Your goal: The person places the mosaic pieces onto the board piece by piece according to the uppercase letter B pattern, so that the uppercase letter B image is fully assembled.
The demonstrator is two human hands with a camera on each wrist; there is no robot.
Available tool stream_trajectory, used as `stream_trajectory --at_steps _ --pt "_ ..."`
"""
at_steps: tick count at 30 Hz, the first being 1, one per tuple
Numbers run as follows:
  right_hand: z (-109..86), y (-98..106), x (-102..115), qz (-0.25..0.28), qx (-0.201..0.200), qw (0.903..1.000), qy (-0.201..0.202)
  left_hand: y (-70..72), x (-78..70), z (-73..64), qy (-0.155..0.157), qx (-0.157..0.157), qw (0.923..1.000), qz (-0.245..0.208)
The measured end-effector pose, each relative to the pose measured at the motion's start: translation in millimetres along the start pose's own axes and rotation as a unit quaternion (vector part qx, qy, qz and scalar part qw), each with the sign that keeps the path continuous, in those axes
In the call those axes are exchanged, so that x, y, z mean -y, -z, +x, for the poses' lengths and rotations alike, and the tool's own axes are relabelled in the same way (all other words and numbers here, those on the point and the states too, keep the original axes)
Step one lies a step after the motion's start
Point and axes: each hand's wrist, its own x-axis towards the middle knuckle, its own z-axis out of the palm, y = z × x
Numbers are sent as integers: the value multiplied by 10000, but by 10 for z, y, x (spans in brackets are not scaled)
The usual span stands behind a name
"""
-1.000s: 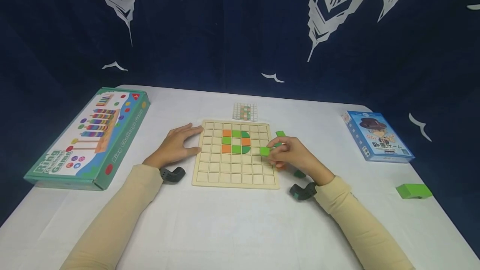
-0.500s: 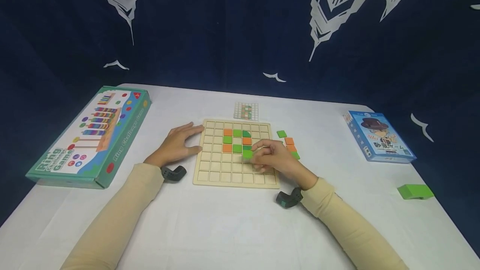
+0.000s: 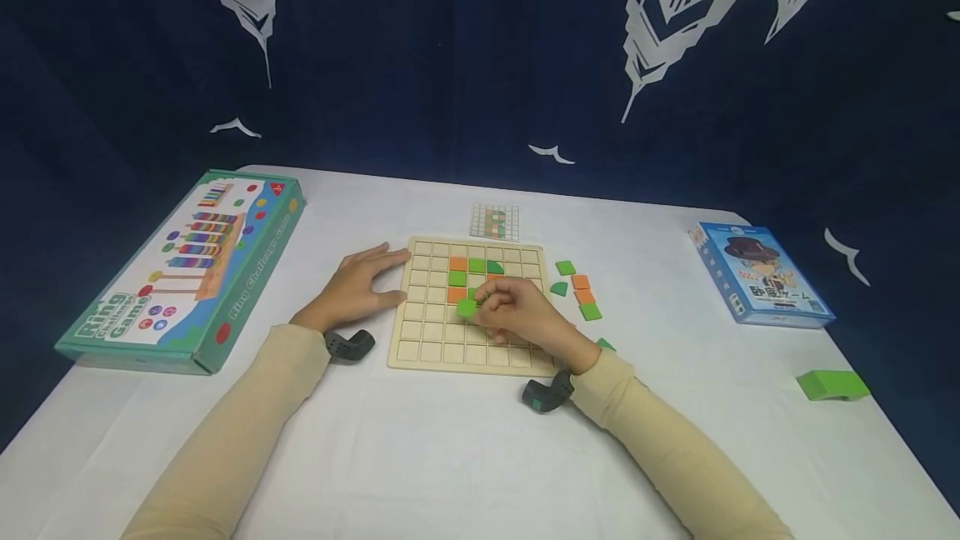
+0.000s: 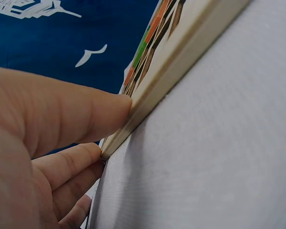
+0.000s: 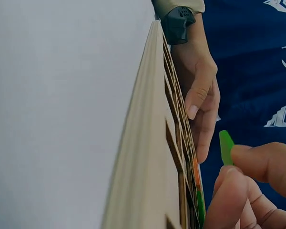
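Observation:
My right hand pinches a light green square tile between thumb and fingertip, over the middle of the wooden grid board. In the right wrist view that green tile shows up on edge above the board. My left hand rests at the board's left side, thumb and fingertips touching its edge, fingers spread. Set in the board's cells are orange tiles, light green tiles and a dark green quarter-round tile. The right hand hides part of this pattern.
Right of the board lie loose tiles: green squares, orange squares and a dark green quarter-round. A pattern card lies behind the board. A large game box stands left; a blue box and green block are right.
My right hand has moved left from the board's right edge to its middle with the green tile, uncovering loose tiles on the right. The left hand stays at the board's edge.

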Motion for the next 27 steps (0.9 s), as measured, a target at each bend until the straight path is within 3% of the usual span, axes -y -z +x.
stream_trajectory --at_steps 13,27 --pt "106 -91 90 -907 -25 9958 -125 4 -16 5 41 40 10000 -63" --pt "151 -121 92 -1291 -1 9912 -282 12 -11 -2 -13 22 10000 -15"
